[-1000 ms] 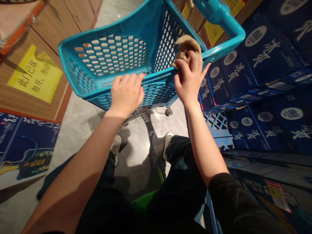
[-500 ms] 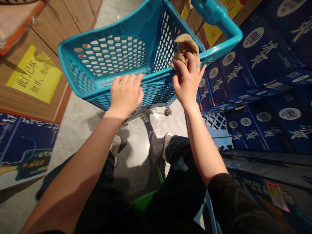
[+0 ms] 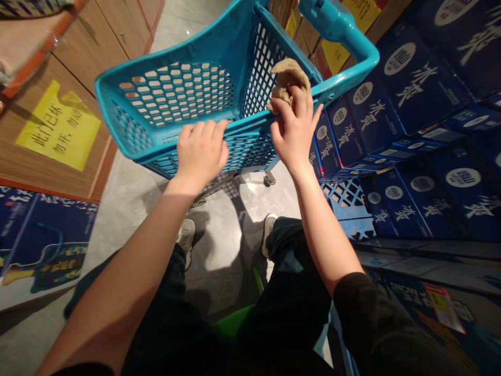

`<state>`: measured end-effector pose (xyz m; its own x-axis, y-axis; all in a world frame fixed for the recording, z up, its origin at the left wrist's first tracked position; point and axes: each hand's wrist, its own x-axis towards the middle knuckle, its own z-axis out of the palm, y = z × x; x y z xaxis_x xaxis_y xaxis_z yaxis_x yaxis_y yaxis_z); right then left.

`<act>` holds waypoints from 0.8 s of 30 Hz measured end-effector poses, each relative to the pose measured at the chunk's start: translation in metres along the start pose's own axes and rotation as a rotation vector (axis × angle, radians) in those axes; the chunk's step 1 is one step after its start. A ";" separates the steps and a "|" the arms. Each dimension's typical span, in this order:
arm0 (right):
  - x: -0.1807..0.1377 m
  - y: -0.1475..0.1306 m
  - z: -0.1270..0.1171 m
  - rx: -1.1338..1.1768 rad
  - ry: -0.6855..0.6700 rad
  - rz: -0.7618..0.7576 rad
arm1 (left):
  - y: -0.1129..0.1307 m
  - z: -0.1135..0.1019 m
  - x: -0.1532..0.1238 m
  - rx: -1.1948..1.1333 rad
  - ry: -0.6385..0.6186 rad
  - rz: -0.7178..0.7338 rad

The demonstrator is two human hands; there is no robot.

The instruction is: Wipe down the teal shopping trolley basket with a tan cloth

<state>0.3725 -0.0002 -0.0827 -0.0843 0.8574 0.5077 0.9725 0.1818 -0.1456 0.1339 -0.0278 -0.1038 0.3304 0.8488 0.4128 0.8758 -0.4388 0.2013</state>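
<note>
At the near rim of the cart, both hands are at work. The left hand has its fingers curled over the rim about midway along, gripping the plastic. The right hand sits further along the same rim, at the corner under the handle, with its fingers closed on a crumpled tan cloth and pressing it against the rim's top edge. The cloth bunches up above the fingertips, partly on the cart's inner side. Inside the cart only its own mesh walls show. Its long axis runs across the view from left to right, rising a little; the narrow front end points to the person's left and the handle end to their right, the open top tilted toward the camera. A wheel shows under the cart. Right of the cart stand stacked dark blue boxes; left of it a yellow sign is stuck on a wooden panel.
</note>
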 end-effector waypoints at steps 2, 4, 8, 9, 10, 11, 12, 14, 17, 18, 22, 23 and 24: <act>-0.005 -0.005 0.004 0.022 0.009 -0.024 | 0.000 0.002 0.000 0.017 0.013 0.003; -0.011 -0.017 0.007 0.037 -0.015 -0.081 | -0.001 0.003 0.000 0.022 0.020 0.007; -0.015 -0.027 0.007 0.040 -0.040 -0.143 | -0.001 0.004 0.000 0.006 0.018 0.002; -0.013 -0.023 0.006 0.043 -0.030 -0.132 | -0.001 0.004 0.000 0.005 0.017 0.001; -0.010 -0.019 0.005 0.048 -0.017 -0.112 | -0.001 0.004 0.000 0.007 0.018 0.001; -0.007 -0.013 0.003 0.056 -0.003 -0.088 | -0.001 0.005 0.001 0.014 0.020 0.002; -0.004 -0.008 0.003 0.065 0.009 -0.063 | 0.000 0.005 0.001 0.023 0.021 0.003; -0.001 -0.002 0.002 0.084 0.028 -0.023 | 0.000 0.006 0.002 0.036 0.024 0.003; -0.007 -0.012 0.004 0.094 0.022 -0.009 | 0.001 0.007 0.002 0.032 0.032 0.001; -0.011 -0.020 0.004 0.088 0.007 -0.022 | 0.001 0.007 0.002 0.028 0.034 0.001; -0.022 -0.043 0.005 0.044 -0.089 -0.152 | 0.000 0.007 0.002 0.029 0.027 0.009; -0.022 -0.043 0.005 0.034 -0.096 -0.174 | 0.000 0.006 0.002 0.033 0.026 0.010; -0.019 -0.039 0.006 0.026 -0.090 -0.180 | 0.000 0.005 0.002 0.037 0.024 0.012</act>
<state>0.3349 -0.0210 -0.0920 -0.2770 0.8493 0.4493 0.9340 0.3479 -0.0817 0.1365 -0.0251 -0.1078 0.3324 0.8363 0.4361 0.8844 -0.4370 0.1640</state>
